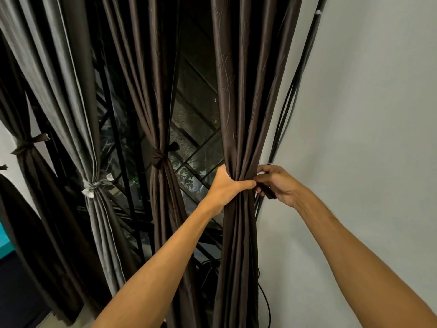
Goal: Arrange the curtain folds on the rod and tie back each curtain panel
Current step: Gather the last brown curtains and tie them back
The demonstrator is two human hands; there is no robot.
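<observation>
Left hand (224, 188) clamps round the bunched curtain (238, 114). Right hand (277, 185), just beside it, pinches a dark tie (270, 194).

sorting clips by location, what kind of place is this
Likely a room in a home: long curtain panels, some knotted with tie-backs, a metal window grille with foliage beyond, and a plain wall with cables.
</observation>
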